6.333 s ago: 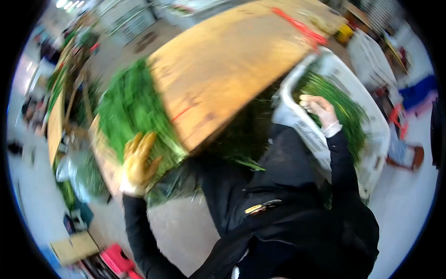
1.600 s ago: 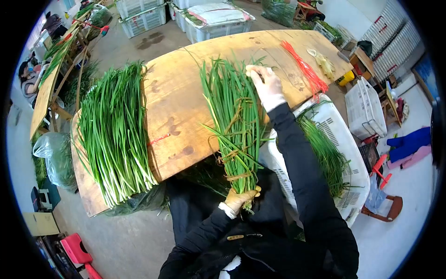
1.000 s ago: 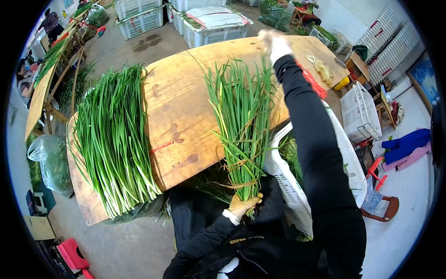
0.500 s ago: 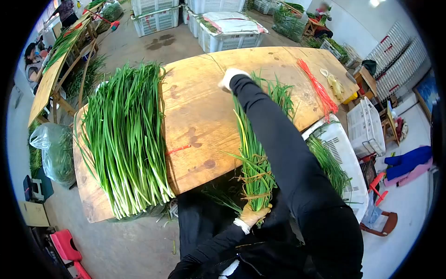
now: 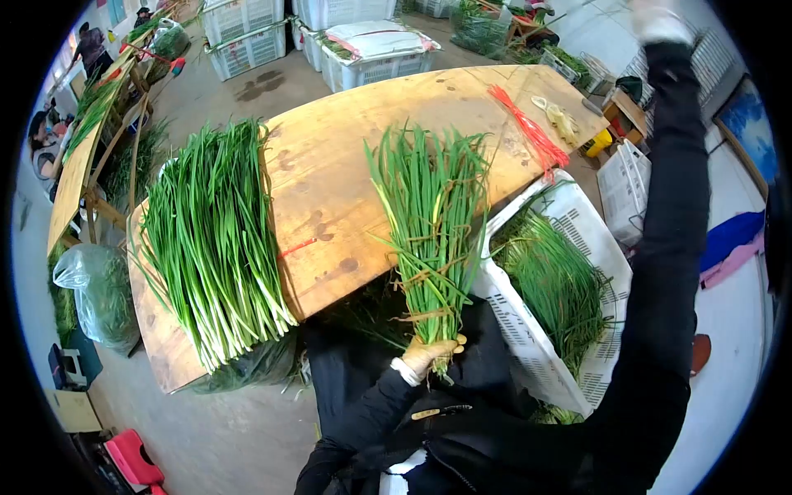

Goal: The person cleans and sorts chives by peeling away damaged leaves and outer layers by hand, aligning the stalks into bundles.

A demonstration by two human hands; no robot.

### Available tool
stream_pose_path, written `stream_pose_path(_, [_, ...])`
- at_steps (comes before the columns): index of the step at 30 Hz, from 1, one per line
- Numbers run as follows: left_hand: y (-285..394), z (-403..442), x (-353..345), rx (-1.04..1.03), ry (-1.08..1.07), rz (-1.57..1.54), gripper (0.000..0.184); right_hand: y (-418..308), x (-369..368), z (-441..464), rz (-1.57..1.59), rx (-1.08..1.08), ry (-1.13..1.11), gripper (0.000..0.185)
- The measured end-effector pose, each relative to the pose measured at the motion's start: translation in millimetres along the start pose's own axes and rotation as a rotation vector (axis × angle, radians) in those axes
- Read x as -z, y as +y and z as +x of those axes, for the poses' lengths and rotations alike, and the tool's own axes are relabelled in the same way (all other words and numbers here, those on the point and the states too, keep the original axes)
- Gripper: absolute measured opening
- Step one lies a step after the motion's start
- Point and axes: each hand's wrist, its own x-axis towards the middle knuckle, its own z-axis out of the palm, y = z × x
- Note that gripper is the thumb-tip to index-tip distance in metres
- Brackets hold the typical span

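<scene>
My left hand (image 5: 432,353), in a pale yellowish glove, is closed round the stem end of a bunch of garlic chives (image 5: 437,247). Some brown, withered leaves hang among its green ones, and its leafy tops lie on the wooden table (image 5: 322,239). My right hand (image 5: 660,21) is raised far out at the upper right edge, white-gloved and smeared by motion, so its fingers do not show clearly. A large pile of garlic chives (image 5: 219,247) lies on the table's left side, white stem ends towards me.
Right of my lap stands a white crate (image 5: 516,309) holding more chives (image 5: 557,285). Red ties (image 5: 532,132) and a yellowish glove (image 5: 557,120) lie at the table's right end. Stacked crates (image 5: 247,49) stand behind, and people (image 5: 45,148) are at a side table.
My right hand has swung from over the table, beside the chive tops, up and out to the right. The left hand still grips the bunch; the view has shifted, showing more of the crate.
</scene>
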Motion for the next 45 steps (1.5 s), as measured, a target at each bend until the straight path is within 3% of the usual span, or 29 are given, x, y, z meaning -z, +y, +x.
stream_pose_path(2, [9,-5,4,0.004,-0.073,0.018,0.037,-52,52,-31,0.25,-0.104,0.203,0.046])
stream_pose_path(3, [12,-5,6,-0.006,-0.092,0.033,0.038,-60,76,-52,0.249,-0.105,0.211,0.046])
stream_pose_path(6, [34,-8,3,-0.075,-0.167,-0.015,0.043,-81,152,-113,0.173,-0.157,0.682,0.033])
stream_pose_path(7, [49,-13,-8,-0.109,-0.143,0.035,0.044,-82,177,-138,0.481,-0.265,0.138,0.03])
stream_pose_path(8, [60,-14,-11,-0.137,-0.197,0.036,0.041,-81,170,-179,0.391,-0.204,0.064,0.028])
stream_pose_path(9, [78,-15,-15,-0.176,-0.166,0.128,0.039,-80,164,-221,0.303,-0.136,-0.003,0.028])
stream_pose_path(11, [108,-12,-23,-0.24,-0.155,0.261,0.035,-78,102,-289,0.202,-0.118,0.326,0.021])
stream_pose_path(12, [121,-10,-27,-0.273,-0.178,0.315,0.033,-70,74,-303,0.579,-0.279,0.223,0.018])
stream_pose_path(14, [141,-10,-36,-0.279,-0.154,0.306,0.03,-55,18,-332,1.38,-0.734,0.252,0.036])
stream_pose_path(15, [149,-10,-42,-0.297,-0.146,0.322,0.031,-45,-8,-345,1.371,-1.063,0.42,0.03])
stream_pose_path(18, [164,-11,-55,-0.332,-0.21,0.362,0.035,31,-84,-420,1.225,-0.941,0.009,0.036])
stream_pose_path(20, [162,-15,-57,-0.334,-0.273,0.43,0.038,63,-124,-451,0.143,-0.687,-0.3,0.037])
stream_pose_path(22, [152,-14,-55,-0.342,-0.109,0.425,0.039,57,-110,-446,-0.675,-0.399,-0.918,0.055])
stream_pose_path(23, [148,-18,-57,-0.408,-0.058,0.511,0.041,61,-99,-424,-0.518,-0.518,-1.036,0.062])
stream_pose_path(24, [146,-20,-59,-0.483,-0.011,0.598,0.044,57,-86,-410,-0.385,-0.554,-0.832,0.053])
stream_pose_path(25, [142,-4,-32,-0.507,-0.212,0.608,0.049,58,-82,-391,-0.2,-0.632,-0.677,0.048])
stream_pose_path(26, [146,-6,-39,-0.502,-0.211,0.614,0.049,61,-78,-378,-0.011,-0.718,-0.52,0.044])
stream_pose_path(29, [152,-6,-47,-0.369,-0.155,0.596,0.054,79,-69,-356,-0.204,-0.458,-0.484,0.031])
stream_pose_path(30, [153,4,-37,-0.319,-0.16,0.702,0.053,86,-69,-353,0.002,-0.664,-0.451,0.031])
stream_pose_path(32, [163,18,-31,-0.283,-0.088,0.844,0.053,94,-71,-352,-0.327,-0.436,-0.607,0.034])
stream_pose_path(33, [172,23,-37,-0.294,-0.004,0.876,0.052,112,-71,-351,-0.168,-0.546,-0.535,0.035])
stream_pose_path(35, [171,35,5,-0.874,-0.703,0.963,0.039,107,-69,-350,0.025,-0.754,-0.513,0.035])
stream_pose_path(36, [178,37,2,-0.757,-0.644,0.917,0.041,113,-69,-353,-0.193,-0.69,-0.584,0.034])
stream_pose_path(37, [187,37,-5,-0.644,-0.579,0.862,0.043,113,-68,-350,0.09,-0.784,-0.545,0.033])
stream_pose_path(38, [188,64,30,-0.53,-0.704,0.391,0.045,110,-68,-358,0.384,-0.885,-0.508,0.032])
stream_pose_path(40, [187,41,19,-0.674,-0.306,0.799,0.037,125,-67,-364,0.127,-0.722,-0.726,0.041])
stream_pose_path(42, [184,40,-13,-0.539,-0.141,0.9,0.036,126,-61,-356,0.556,-0.751,-0.766,0.061])
stream_pose_path(44, [181,33,-13,-0.721,-0.236,1.451,0.04,149,-66,-354,0.68,-0.606,-0.864,0.095])
stream_pose_path(45, [181,29,-13,-0.851,-0.27,1.688,0.043,169,-72,-353,0.855,-0.643,-0.844,0.099])
